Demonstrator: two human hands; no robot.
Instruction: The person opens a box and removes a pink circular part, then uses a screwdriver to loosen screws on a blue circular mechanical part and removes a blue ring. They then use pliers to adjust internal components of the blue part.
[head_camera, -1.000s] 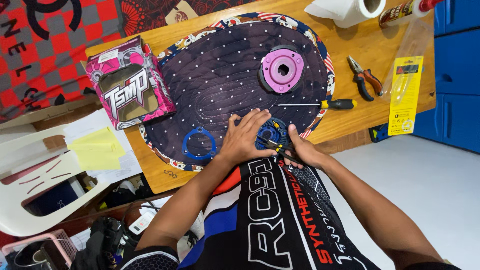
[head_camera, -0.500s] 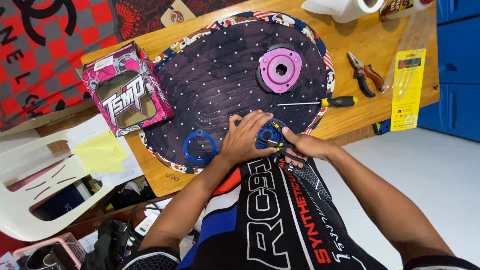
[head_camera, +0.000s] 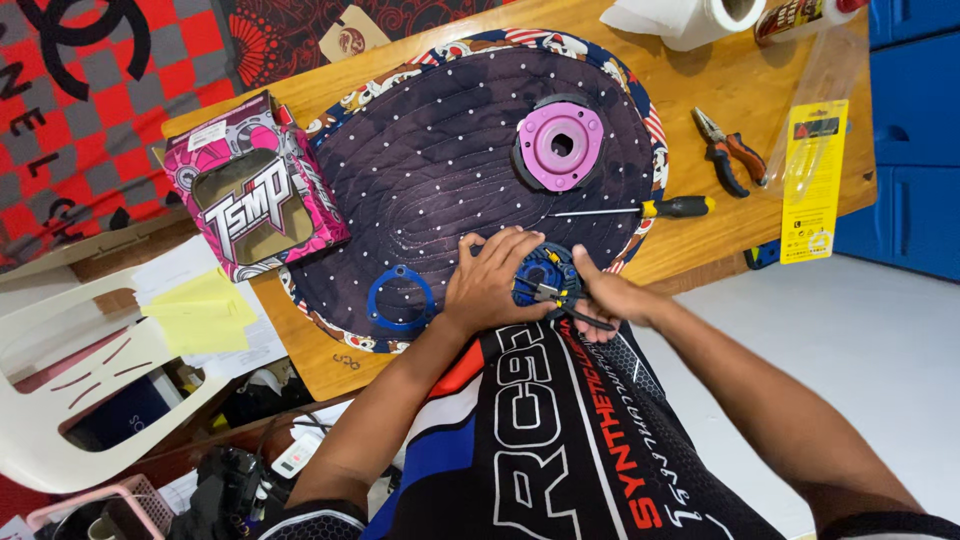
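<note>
Gripping blue round part (head_camera: 545, 280) with left hand (head_camera: 495, 280) | right hand (head_camera: 610, 300) grip closed on small tool (head_camera: 560, 300)

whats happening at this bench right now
A person steadies a round blue part with wires under the left hand on a dark quilted mat. The right hand works at its edge with a thin dark tool. A blue ring, purple disc, screwdriver and pliers lie untouched.

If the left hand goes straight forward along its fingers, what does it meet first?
Probably the screwdriver: the left hand points up and right across the dark mat, with the pink round part just beyond. The direction is only approximate.
</note>
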